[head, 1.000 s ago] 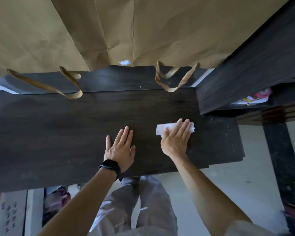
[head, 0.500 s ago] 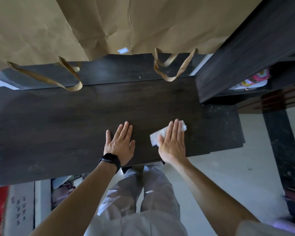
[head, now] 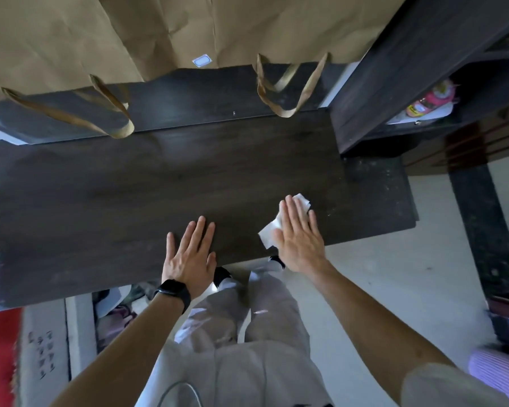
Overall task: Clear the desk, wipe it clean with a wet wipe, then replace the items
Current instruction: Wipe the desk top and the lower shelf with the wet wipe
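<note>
While the left hand lies flat and empty on the dark tabletop, fingers spread, the right hand presses a white wet wipe under its flat, extended fingers near the tabletop's front edge. Brown paper bags hang behind.
</note>
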The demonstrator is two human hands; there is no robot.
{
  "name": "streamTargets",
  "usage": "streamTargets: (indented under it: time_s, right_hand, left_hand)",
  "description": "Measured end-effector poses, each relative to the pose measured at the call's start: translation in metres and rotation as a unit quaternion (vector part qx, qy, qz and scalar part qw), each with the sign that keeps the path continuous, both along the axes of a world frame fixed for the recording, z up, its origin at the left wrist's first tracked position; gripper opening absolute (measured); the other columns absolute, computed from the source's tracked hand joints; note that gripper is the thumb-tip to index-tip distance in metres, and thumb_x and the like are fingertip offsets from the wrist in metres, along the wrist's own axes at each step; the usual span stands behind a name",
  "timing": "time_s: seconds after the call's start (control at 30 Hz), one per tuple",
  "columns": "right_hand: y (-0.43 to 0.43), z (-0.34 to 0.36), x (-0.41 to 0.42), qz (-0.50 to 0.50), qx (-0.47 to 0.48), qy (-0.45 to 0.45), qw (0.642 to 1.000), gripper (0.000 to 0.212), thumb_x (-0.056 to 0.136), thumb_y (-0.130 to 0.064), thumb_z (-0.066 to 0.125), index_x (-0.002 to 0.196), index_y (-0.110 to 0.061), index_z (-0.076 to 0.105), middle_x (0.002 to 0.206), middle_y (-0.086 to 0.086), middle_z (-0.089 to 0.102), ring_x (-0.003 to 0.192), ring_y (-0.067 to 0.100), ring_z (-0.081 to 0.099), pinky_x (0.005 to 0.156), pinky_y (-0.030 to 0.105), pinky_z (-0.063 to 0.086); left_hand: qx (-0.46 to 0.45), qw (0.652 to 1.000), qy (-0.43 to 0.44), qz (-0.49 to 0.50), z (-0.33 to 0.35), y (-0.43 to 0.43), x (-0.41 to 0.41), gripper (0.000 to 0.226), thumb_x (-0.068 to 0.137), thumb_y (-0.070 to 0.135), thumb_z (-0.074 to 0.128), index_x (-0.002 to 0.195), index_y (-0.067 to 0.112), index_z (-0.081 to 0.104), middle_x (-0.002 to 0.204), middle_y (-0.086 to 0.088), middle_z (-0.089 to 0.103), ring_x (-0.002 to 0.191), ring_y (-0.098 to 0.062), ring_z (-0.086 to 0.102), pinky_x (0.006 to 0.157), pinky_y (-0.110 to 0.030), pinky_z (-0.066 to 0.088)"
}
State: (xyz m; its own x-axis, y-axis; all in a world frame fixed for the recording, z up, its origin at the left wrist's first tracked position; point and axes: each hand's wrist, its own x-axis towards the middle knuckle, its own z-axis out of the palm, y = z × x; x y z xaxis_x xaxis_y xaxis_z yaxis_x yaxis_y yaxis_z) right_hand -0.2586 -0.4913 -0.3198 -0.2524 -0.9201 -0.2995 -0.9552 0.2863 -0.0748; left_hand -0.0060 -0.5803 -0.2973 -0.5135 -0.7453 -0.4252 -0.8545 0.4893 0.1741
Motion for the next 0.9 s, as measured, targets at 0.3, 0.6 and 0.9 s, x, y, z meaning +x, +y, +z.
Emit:
streamTargets:
  time_s: [0.3, 0.6, 0.9]
  right_hand:
    - [-0.037, 0.003, 0.061, 0.045, -0.015, -0.095, 0.994, 0.080, 0.087, -0.029, 0.033, 0.153, 0.006, 0.007, 0.163, 0.024, -0.003, 0.151, 0.034, -0.011, 0.122, 0.051, 0.010]
    - [0.024, 0.006, -0.026, 0.067, 0.018, 0.009, 0.998, 0.069, 0.103, -0.045, 0.016, 0.156, -0.002, 0.008, 0.165, 0.015, 0.002, 0.153, 0.027, -0.001, 0.120, 0.050, 0.020]
    - [-0.011, -0.003, 0.002, 0.164, -0.004, -0.024, 0.986, 0.067, 0.105, -0.046, 0.021, 0.157, -0.008, 0.004, 0.166, 0.008, -0.004, 0.153, 0.021, -0.009, 0.123, 0.047, 0.012]
  left_hand:
    - [-0.002, 1.000, -0.006, 0.030, -0.001, 0.009, -0.010, 0.067, 0.096, 0.037, 0.048, 0.155, 0.016, 0.024, 0.164, -0.007, 0.017, 0.149, -0.028, 0.019, 0.115, -0.059, 0.020]
    - [0.004, 0.998, 0.012, 0.064, -0.003, 0.013, -0.017, 0.067, 0.098, 0.039, 0.042, 0.157, 0.019, 0.016, 0.165, -0.004, 0.009, 0.151, -0.026, 0.011, 0.117, -0.059, 0.013]
    - [-0.011, 0.995, 0.019, 0.098, -0.005, 0.039, -0.048, 0.062, 0.099, 0.035, 0.042, 0.156, 0.018, 0.021, 0.164, -0.004, 0.014, 0.150, -0.024, 0.018, 0.116, -0.059, 0.019]
